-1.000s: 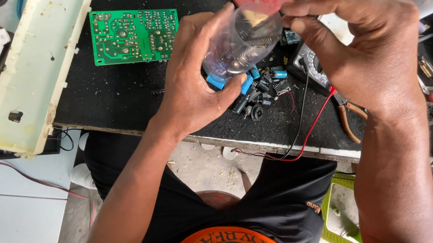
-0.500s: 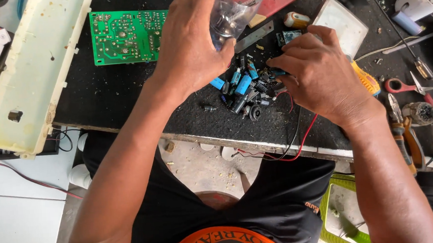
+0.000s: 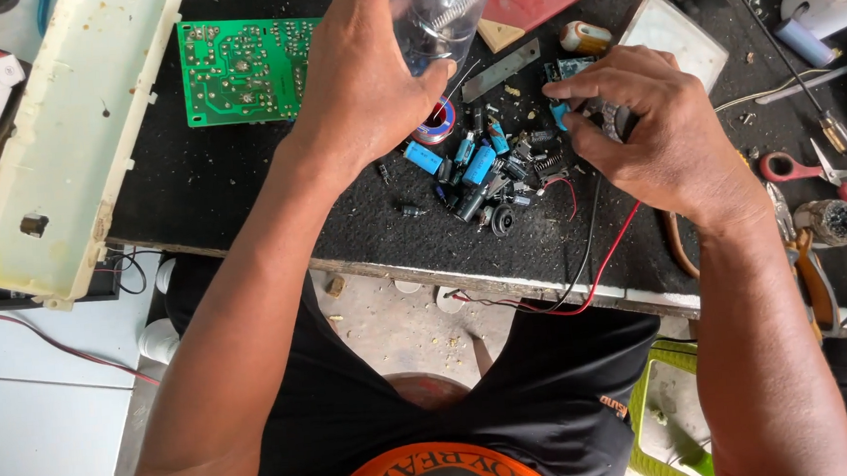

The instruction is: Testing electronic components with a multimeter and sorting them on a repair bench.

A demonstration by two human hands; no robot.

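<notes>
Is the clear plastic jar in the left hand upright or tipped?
Tipped: the clear plastic jar, gripped by the left hand, leans over the small blue components.

Both arms bare to above the elbow, left hand [image 3: 361,95] and right hand [image 3: 647,131] ungloved, no rings or watch showing; worn: black short-sleeved shirt [image 3: 512,399] with an orange curved print across the chest and a small orange tab on one hem.
</notes>
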